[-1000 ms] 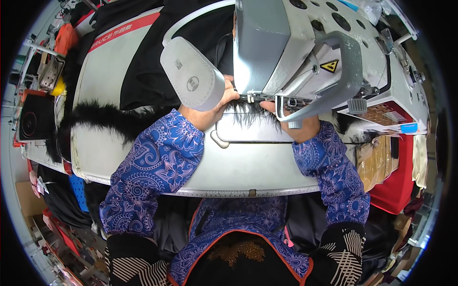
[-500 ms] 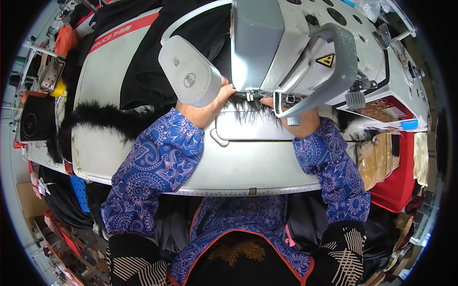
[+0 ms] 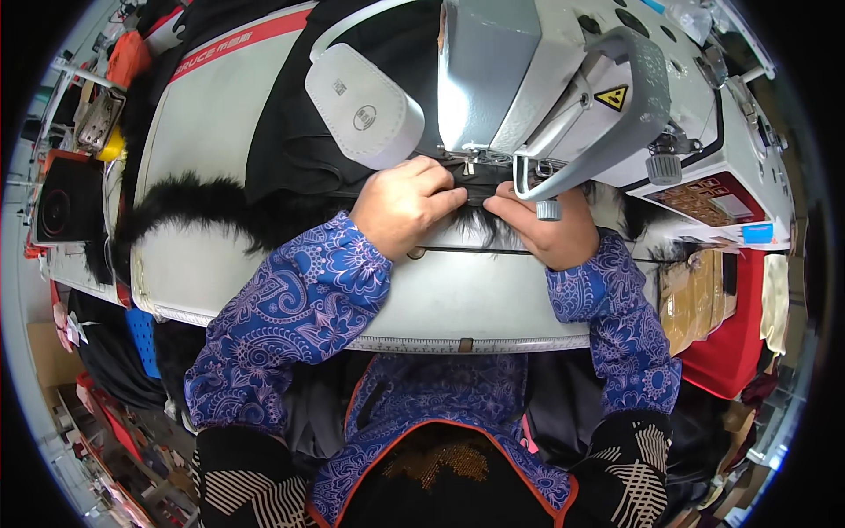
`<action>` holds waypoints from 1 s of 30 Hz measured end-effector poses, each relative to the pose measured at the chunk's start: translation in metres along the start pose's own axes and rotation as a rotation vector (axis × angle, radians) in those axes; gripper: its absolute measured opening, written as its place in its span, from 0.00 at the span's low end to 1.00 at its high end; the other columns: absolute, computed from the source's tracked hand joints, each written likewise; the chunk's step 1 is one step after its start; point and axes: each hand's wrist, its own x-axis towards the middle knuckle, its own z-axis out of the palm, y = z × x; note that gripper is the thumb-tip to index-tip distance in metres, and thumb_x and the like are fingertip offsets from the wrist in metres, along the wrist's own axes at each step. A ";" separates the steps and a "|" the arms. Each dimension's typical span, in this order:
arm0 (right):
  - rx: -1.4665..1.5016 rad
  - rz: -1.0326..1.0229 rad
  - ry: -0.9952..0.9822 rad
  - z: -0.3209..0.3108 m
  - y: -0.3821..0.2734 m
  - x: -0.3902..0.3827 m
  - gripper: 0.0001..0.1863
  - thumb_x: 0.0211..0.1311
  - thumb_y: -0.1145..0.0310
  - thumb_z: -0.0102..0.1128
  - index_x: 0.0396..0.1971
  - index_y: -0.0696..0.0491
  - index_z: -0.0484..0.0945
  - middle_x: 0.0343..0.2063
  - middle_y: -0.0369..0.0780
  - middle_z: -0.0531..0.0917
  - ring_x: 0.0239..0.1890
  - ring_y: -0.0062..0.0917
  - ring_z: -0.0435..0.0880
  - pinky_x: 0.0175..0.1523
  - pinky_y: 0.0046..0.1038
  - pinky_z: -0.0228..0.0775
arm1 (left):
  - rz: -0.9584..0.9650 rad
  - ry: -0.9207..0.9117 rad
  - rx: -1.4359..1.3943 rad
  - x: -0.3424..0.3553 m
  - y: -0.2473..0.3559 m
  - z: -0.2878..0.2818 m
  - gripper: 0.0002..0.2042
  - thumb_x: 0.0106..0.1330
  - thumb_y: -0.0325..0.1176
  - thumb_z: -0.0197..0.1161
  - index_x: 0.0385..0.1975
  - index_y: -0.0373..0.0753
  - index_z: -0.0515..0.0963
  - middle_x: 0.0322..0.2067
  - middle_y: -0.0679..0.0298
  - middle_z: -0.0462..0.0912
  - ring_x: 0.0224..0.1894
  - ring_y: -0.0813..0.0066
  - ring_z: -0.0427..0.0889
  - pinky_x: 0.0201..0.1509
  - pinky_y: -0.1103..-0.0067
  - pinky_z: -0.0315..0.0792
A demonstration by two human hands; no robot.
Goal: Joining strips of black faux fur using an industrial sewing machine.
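Black fabric (image 3: 295, 158) lies under the head of a white and grey sewing machine (image 3: 484, 79), running back past the needle area. Its near edge carries long black fur trim (image 3: 189, 209), which trails off to the left. My left hand (image 3: 407, 204) pinches the fabric edge just left of and in front of the presser foot (image 3: 470, 167). Close by on the other side, my right hand (image 3: 547, 231) has thumb and finger closed on the same edge, partly behind the grey guard bar (image 3: 647, 114). Wisps of fur hang between the two hands.
A white rounded lamp-like head (image 3: 363, 110) on a curved arm hangs just above my left hand. The pale table (image 3: 493, 304) has a ruler strip (image 3: 405, 345) along its front edge. At right stand a taped brown package (image 3: 691, 295) and a red bin (image 3: 731, 343).
My left hand has come out from behind the lamp-like head, its fingers now beside the presser foot. My right hand has moved slightly nearer me, and the fabric edge now shows between both hands.
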 end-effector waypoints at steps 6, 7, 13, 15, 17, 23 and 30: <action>-0.009 0.064 -0.034 -0.002 -0.005 0.004 0.16 0.45 0.76 0.69 0.37 0.46 0.87 0.32 0.38 0.83 0.35 0.33 0.83 0.40 0.34 0.77 | -0.042 0.055 -0.015 -0.005 -0.004 -0.002 0.15 0.42 0.23 0.70 0.33 0.40 0.83 0.34 0.66 0.83 0.36 0.68 0.83 0.37 0.74 0.79; 0.001 0.091 -0.026 -0.003 -0.007 0.007 0.17 0.45 0.76 0.69 0.38 0.46 0.87 0.32 0.37 0.83 0.35 0.33 0.83 0.40 0.34 0.77 | -0.036 0.037 -0.009 -0.002 -0.003 -0.005 0.15 0.43 0.23 0.70 0.34 0.41 0.83 0.34 0.66 0.84 0.36 0.68 0.83 0.38 0.73 0.79; 0.105 0.289 0.017 0.004 -0.010 0.008 0.18 0.47 0.77 0.66 0.40 0.46 0.87 0.34 0.37 0.84 0.37 0.33 0.83 0.42 0.33 0.77 | -0.148 -0.100 0.102 0.003 -0.005 -0.010 0.13 0.55 0.31 0.69 0.42 0.42 0.80 0.48 0.67 0.81 0.43 0.65 0.83 0.43 0.73 0.79; 0.121 0.341 0.002 0.008 -0.009 0.005 0.18 0.47 0.77 0.66 0.40 0.47 0.87 0.35 0.37 0.84 0.37 0.32 0.83 0.43 0.33 0.77 | -0.302 -0.229 0.103 0.004 -0.008 -0.012 0.23 0.58 0.38 0.68 0.54 0.44 0.75 0.63 0.60 0.71 0.57 0.58 0.76 0.58 0.68 0.73; 0.129 0.329 0.003 0.012 -0.006 0.001 0.17 0.48 0.78 0.64 0.40 0.47 0.86 0.37 0.36 0.84 0.40 0.33 0.82 0.45 0.35 0.76 | -0.385 -0.176 0.027 0.005 -0.019 -0.010 0.25 0.59 0.41 0.67 0.57 0.44 0.74 0.65 0.57 0.68 0.62 0.55 0.71 0.63 0.66 0.68; -0.058 0.182 -0.031 0.010 -0.012 0.004 0.16 0.46 0.78 0.64 0.37 0.47 0.86 0.41 0.34 0.84 0.42 0.35 0.81 0.46 0.36 0.75 | -0.544 -0.108 0.051 0.008 -0.069 -0.003 0.24 0.62 0.44 0.64 0.56 0.41 0.75 0.65 0.51 0.67 0.65 0.52 0.67 0.68 0.62 0.60; -0.101 0.105 -0.054 0.010 -0.009 0.005 0.17 0.44 0.76 0.63 0.37 0.47 0.86 0.41 0.33 0.84 0.43 0.32 0.82 0.48 0.34 0.75 | -0.046 0.125 -0.142 0.003 -0.025 -0.014 0.07 0.53 0.24 0.71 0.31 0.41 0.83 0.28 0.65 0.84 0.33 0.61 0.83 0.39 0.74 0.76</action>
